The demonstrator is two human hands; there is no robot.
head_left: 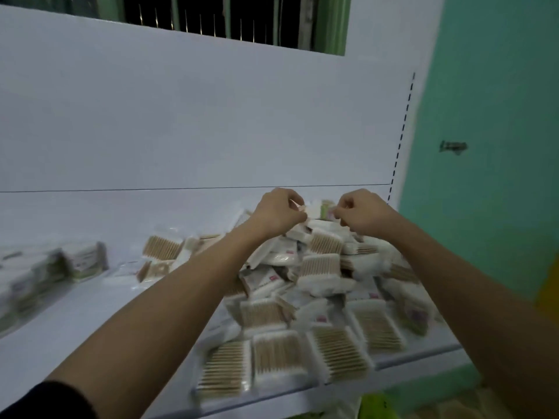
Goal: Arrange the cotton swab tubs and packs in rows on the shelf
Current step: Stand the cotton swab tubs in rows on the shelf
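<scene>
Head view: both hands work at the back of the shelf (90, 322), above a loose heap of packs (320, 267). The left hand (276, 211) and right hand (361, 213) each pinch an end of one pack (317, 208) near the rear wall. Risk: lifting it drags neighbours, so the heap slides over the front-row packs (278, 358) and off the edge.

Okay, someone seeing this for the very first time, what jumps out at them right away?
First, the jumbled heap of cotton swab packs piled on the right part of the white shelf. Above its far end, the left hand and right hand reach in side by side with curled fingers, seemingly pinching a pack at the back. A blurred group of packs lies apart at far left.
</scene>
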